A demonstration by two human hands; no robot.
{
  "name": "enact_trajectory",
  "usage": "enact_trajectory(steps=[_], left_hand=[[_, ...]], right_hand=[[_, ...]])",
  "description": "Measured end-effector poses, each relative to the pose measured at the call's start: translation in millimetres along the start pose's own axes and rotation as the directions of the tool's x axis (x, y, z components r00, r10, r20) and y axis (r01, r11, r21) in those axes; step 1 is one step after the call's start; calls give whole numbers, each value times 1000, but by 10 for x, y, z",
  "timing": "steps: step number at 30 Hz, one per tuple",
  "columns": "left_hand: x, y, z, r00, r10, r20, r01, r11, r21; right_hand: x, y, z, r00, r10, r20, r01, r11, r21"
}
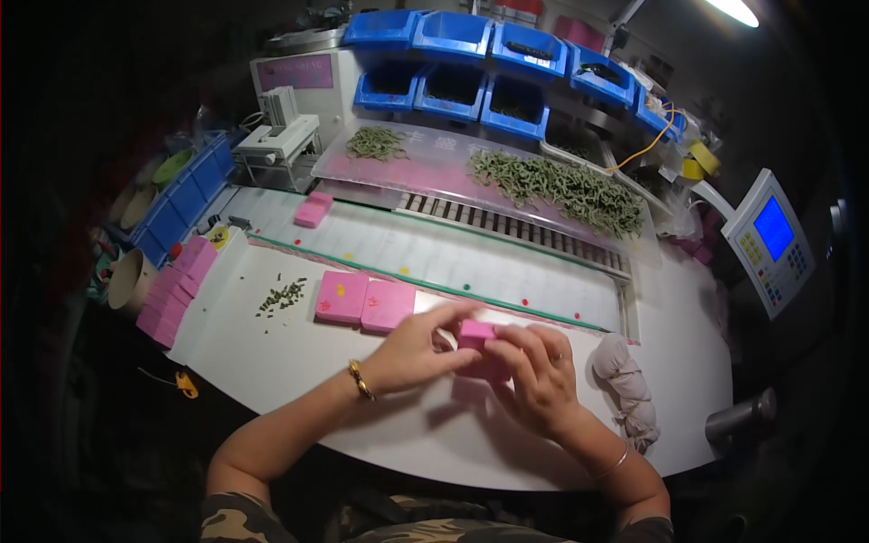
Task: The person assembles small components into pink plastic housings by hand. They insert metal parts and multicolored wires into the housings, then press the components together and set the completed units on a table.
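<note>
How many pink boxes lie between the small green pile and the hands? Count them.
2: one box beside the green pile, the second box right of the first, near the left hand. No sign of others hidden.

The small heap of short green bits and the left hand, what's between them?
Two square pink blocks lie side by side between the green heap and the bare left hand; the head view shows this.
</note>
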State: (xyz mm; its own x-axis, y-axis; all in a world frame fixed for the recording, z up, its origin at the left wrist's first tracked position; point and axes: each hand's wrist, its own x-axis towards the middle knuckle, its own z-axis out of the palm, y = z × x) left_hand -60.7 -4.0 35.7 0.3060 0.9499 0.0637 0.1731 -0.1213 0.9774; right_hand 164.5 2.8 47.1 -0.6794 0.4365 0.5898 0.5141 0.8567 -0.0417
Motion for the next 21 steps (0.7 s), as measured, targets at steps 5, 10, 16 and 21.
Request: enact_trajectory(steps=[5, 10, 16, 21], left_hand=[[-181, 39, 305, 979, 204, -13, -195, 950, 245], [-343, -23, 466, 960, 282, 4, -257, 872, 417], [-382, -51, 526, 983, 182, 31, -182, 930, 320], [-224, -218, 446, 965, 255, 57, -261, 930, 259]], right_hand=[[-241, -104, -217, 986, 127, 109, -142, 980, 142], [-224, -140, -159, 981, 144, 131, -165, 973, 164], [-99, -199, -129, 982, 108, 155, -127, 985, 118], [-109, -222, -119, 989, 52, 141, -72, 988, 134]])
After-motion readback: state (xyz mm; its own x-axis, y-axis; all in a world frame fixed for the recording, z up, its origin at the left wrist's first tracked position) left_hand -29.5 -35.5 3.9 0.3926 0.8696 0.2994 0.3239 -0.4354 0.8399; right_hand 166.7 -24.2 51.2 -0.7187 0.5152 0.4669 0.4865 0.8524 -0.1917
